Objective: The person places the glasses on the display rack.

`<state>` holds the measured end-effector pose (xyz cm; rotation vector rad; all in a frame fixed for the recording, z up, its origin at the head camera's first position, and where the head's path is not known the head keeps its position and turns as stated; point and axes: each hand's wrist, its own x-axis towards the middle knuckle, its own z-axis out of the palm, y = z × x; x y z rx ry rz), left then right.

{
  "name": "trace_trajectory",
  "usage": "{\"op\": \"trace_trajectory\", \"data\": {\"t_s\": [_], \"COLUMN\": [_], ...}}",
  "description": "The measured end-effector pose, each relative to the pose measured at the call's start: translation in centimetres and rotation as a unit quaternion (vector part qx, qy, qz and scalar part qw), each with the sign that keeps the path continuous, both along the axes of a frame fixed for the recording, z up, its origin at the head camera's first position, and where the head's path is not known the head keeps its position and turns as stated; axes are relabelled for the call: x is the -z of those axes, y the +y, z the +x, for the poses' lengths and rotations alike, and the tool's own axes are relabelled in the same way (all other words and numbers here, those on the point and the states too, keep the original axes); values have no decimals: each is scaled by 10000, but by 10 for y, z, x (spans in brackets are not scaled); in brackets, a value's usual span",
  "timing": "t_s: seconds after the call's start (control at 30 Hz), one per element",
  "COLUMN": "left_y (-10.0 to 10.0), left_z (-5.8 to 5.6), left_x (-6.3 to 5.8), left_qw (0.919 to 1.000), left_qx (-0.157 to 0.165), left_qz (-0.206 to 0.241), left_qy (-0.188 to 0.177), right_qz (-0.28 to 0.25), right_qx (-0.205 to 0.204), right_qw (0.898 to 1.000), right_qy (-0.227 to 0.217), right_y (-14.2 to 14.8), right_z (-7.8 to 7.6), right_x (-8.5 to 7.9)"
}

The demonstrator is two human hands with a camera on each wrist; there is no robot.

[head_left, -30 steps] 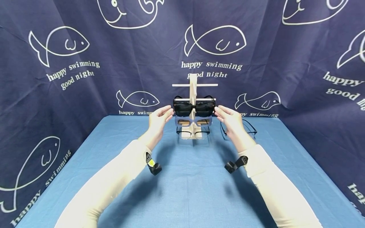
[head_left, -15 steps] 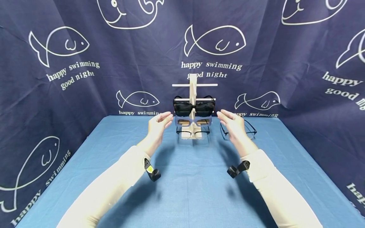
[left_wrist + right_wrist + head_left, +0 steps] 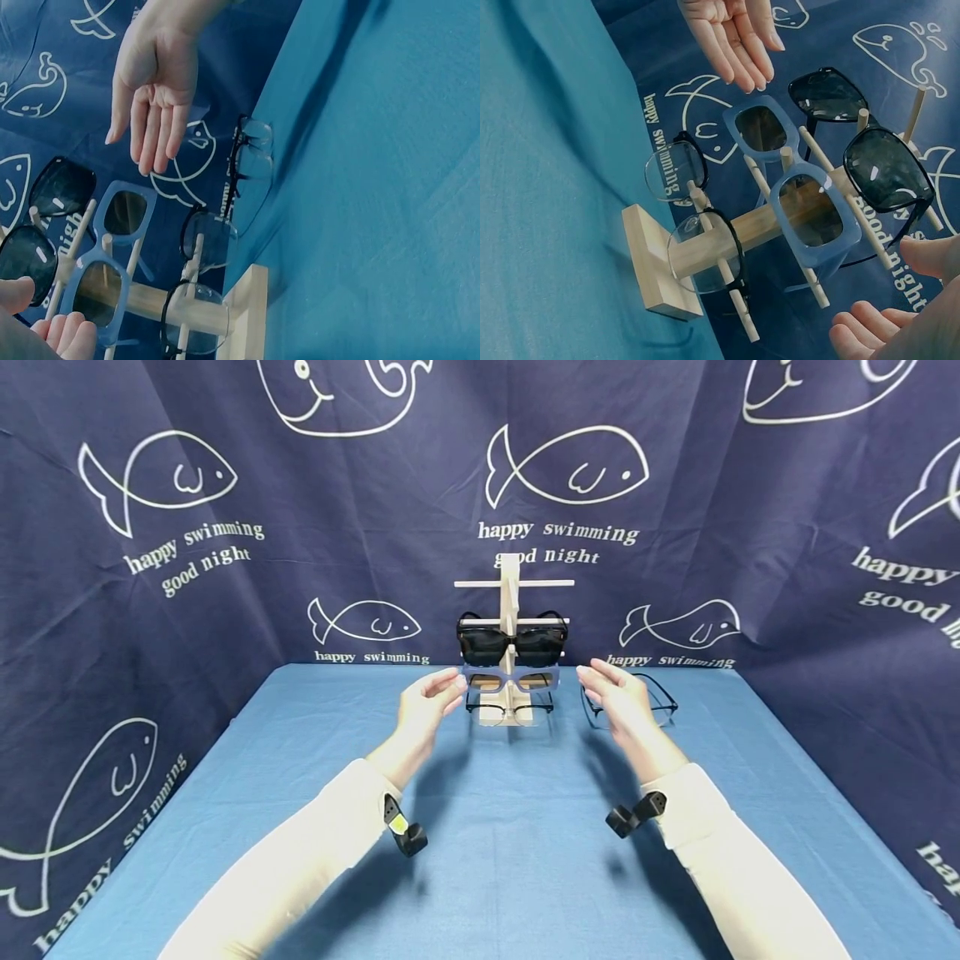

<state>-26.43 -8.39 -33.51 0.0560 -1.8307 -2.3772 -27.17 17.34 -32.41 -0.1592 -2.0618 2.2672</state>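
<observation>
In the head view a wooden glasses stand (image 3: 510,578) holds black sunglasses (image 3: 483,647), blue-framed sunglasses (image 3: 536,682) beneath them, and clear eyeglasses (image 3: 491,708) lowest. My left hand (image 3: 424,708) hovers just left of the blue pair, fingers loosely bent with nothing between them. To the right of that pair, a little farther off, my right hand (image 3: 626,703) is held with relaxed fingers. The right wrist view has a small gap between the left fingertips and the blue frame (image 3: 759,129). Neither hand grips anything.
Dark-rimmed eyeglasses (image 3: 664,708) lie on the blue tablecloth (image 3: 495,843) behind my right hand. The stand's top bar (image 3: 547,583) carries no glasses. A navy curtain (image 3: 420,543) printed with fish hangs close behind the stand.
Both hands have come down from beside the black sunglasses to the level of the blue pair. My right hand has also drifted outward. The glasses stay where they were.
</observation>
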Motion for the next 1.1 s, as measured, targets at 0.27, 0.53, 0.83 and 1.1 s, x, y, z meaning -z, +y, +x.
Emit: {"op": "trace_trajectory", "data": {"t_s": [0.27, 0.53, 0.83, 1.1], "left_y": [10, 21, 35, 47], "left_z": [3, 7, 14, 14], "left_x": [4, 3, -2, 0], "left_qw": [9996, 9989, 9983, 9975], "left_qx": [252, 432, 534, 602], "left_qz": [-150, -195, -214, -376], "left_qy": [-38, -43, -7, -27], "right_qz": [-50, 14, 120, 276], "right_qx": [-124, -240, -233, -316], "right_qw": [9999, 9997, 9996, 9991], "right_qy": [-86, -59, 49, -63], "right_y": [8, 15, 21, 23], "right_z": [2, 3, 4, 7], "right_x": [7, 12, 13, 13]}}
